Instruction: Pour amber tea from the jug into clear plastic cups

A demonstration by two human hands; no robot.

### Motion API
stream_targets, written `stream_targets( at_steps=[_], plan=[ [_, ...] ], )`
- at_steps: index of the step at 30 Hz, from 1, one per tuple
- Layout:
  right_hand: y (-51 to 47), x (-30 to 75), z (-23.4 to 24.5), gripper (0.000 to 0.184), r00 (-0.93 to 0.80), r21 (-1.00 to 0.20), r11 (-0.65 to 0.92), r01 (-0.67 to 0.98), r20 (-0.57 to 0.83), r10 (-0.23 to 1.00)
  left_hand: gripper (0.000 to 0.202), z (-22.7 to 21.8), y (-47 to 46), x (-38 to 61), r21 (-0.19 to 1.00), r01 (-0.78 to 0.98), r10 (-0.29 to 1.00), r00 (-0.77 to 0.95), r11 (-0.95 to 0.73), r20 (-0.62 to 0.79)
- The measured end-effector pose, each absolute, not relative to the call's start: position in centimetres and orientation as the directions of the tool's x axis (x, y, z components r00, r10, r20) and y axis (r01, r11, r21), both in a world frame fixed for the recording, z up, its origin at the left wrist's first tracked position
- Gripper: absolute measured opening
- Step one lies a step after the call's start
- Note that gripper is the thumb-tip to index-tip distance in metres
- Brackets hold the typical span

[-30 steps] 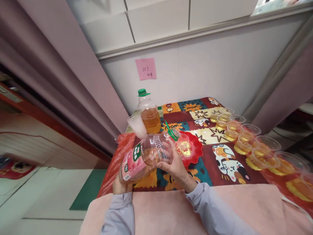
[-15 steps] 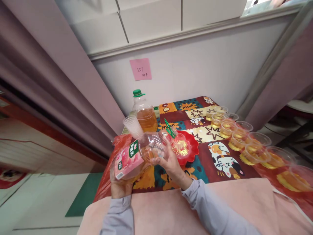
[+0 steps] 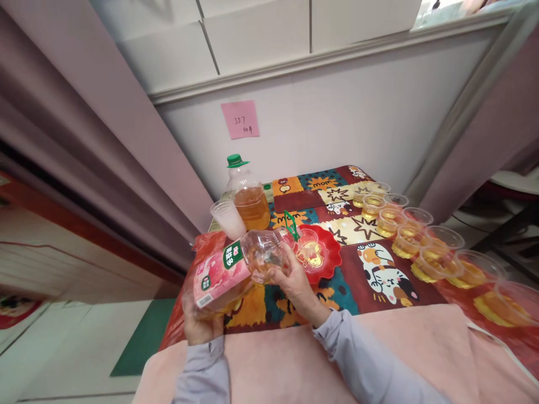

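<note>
Right hand [image 3: 298, 285] grips a tilted, pink-labelled clear plastic bottle [image 3: 224, 274], left hand [image 3: 202, 329] cradling its base; a red scalloped dish [image 3: 334, 257] crowds its mouth just beyond the right hand, yellow-filled clear plastic cups [image 3: 407, 242] farther right, frosted plastic cup stack [image 3: 229, 219] beyond the left hand

Spread with a cartoon-patterned mat [image 3: 300, 202] and red plastic sheeting [image 3: 170, 330], a table [image 3: 270, 198] carries a green-capped jug [image 3: 251, 207] of amber liquid, a stack of clear cups [image 3: 228, 220] beside it, a scalloped red dish [image 3: 333, 259] and, along the right, partly filled cups [image 3: 407, 247].
</note>
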State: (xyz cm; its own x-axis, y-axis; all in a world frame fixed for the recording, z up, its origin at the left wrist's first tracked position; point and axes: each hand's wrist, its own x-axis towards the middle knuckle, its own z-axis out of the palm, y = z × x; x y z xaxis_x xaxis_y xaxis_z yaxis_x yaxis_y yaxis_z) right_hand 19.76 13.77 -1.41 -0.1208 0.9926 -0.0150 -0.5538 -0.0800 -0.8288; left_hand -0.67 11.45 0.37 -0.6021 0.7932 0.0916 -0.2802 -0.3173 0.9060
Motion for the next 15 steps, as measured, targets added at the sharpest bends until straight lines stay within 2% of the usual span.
stream_targets(
  at_steps=[3,7,12,15],
  plan=[
    [13.8,19.9,-1.5,0.119,-0.103,-0.827,-0.067,-0.559,-0.011,0.995,0.065,-0.4,11.5,-1.4,0.909,-0.257,0.794,-0.596,-0.329,0.119],
    [13.8,20.1,-1.1,0.117,-0.127,-0.817,-0.104,-0.567,-0.038,0.991,0.067,-1.3,11.4,-2.2,0.926,-0.278,0.838,-0.541,-0.257,0.070],
    [13.7,20.2,-0.8,0.114,-0.128,-0.812,-0.129,-0.569,-0.068,0.989,0.081,-1.6,11.3,-2.5,0.925,-0.307,0.881,-0.469,-0.222,0.056],
    [13.6,20.3,-0.5,0.109,-0.142,-0.808,-0.133,-0.574,-0.062,0.988,0.081,-1.6,11.2,-2.3,0.921,-0.313,0.890,-0.450,-0.232,0.072]
  ],
)
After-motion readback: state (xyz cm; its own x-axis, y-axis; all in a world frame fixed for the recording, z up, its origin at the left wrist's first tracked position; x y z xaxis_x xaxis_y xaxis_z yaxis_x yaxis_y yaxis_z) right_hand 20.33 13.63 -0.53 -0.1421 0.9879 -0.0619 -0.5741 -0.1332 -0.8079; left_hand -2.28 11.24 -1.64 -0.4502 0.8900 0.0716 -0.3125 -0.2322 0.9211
